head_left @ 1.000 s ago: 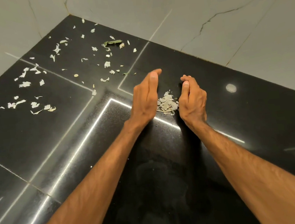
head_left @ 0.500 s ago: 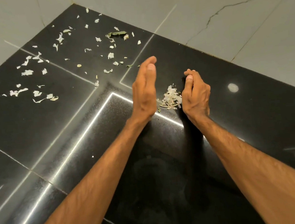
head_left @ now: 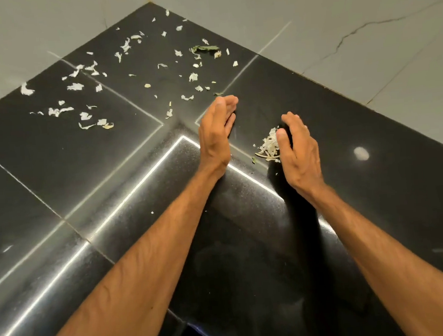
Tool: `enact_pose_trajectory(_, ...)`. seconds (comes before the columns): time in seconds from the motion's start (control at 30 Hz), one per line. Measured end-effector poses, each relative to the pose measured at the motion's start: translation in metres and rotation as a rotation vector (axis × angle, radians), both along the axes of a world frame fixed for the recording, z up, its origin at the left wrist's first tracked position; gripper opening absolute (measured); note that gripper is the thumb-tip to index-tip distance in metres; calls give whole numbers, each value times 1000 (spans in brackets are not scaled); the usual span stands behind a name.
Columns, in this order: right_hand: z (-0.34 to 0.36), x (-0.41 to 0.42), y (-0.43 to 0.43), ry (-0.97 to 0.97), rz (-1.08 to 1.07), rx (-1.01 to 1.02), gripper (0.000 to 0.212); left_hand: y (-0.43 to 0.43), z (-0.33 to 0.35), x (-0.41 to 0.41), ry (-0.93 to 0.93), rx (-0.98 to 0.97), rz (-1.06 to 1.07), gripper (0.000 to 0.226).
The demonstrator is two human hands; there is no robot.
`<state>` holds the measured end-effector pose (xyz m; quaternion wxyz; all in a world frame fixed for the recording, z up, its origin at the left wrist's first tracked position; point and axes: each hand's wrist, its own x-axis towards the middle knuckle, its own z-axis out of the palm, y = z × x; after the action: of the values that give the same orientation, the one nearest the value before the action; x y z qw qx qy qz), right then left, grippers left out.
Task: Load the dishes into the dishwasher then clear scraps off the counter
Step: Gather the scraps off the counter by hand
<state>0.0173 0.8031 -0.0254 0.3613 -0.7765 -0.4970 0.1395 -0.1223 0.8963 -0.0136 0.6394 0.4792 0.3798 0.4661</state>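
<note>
- Counter [head_left: 57, 180]: black, polished, built of jointed slabs that meet in a corner at 12 o'clock of the view. Bright strip reflections cross it.
- Wall [head_left: 361, 11]: pale grey veined tiles border the counter from 9 round to 3 o'clock.
- Left hand [head_left: 216, 136]: near centre, turned on edge with the little-finger side down. Fingers straight and together, released, holding nothing. Contact with the counter cannot be confirmed.
- Right hand [head_left: 297, 151]: at 3 o'clock of the left hand, apart from it. Fingers loosely curved, cupped beside the pile, thumb at its edge, grasping nothing.
- Scattered scraps [head_left: 75, 86]: whitish, thin, torn flakes, spread loose over the counter from 9 to 12 o'clock of the left hand.
- Pile of scraps [head_left: 267, 147]: a small heap of pale shreds on the counter between the hands, against the right thumb.
- Green leaf [head_left: 204, 48]: a dark, curled piece among the flakes at 12 o'clock.
</note>
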Motion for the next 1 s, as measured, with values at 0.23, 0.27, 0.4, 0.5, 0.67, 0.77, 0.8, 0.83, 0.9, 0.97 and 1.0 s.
enact_pose_trajectory(0.23,12,-5,-18,-1,65,58,62,8,-2,-7,-202,-161,-24,64)
enact_pose_trajectory(0.27,11,-4,-14,-8,61,34,68,8,-1,-8,-237,-182,-26,66)
enact_pose_trajectory(0.4,-1,-17,-3,-233,174,-204,110,6,0,-9,-299,-212,-18,69)
enact_pose_trajectory(0.5,-4,-14,-2,-247,184,-156,105,3,1,-8,-288,-195,-23,68)
enact_pose_trajectory(0.67,-7,-12,-1,-203,134,-105,69,4,1,-9,-282,-203,-10,67)
enact_pose_trajectory(0.77,0,-13,-3,-56,114,-46,65,5,1,-8,-235,-193,-9,65)
enact_pose_trajectory(0.8,5,-11,-4,-24,122,-58,65,5,1,-7,-219,-186,-6,64)
enact_pose_trajectory(0.83,10,-7,-6,-26,149,-94,65,6,2,-6,-207,-182,-4,64)
enact_pose_trajectory(0.9,21,4,-8,-100,253,-217,69,7,2,-5,-195,-184,-3,63)
enact_pose_trajectory(0.97,30,8,-9,-185,366,-341,76,8,2,-4,-198,-191,-2,64)
enact_pose_trajectory(1.0,32,7,-9,-231,405,-390,78,8,1,-4,-206,-197,2,64)
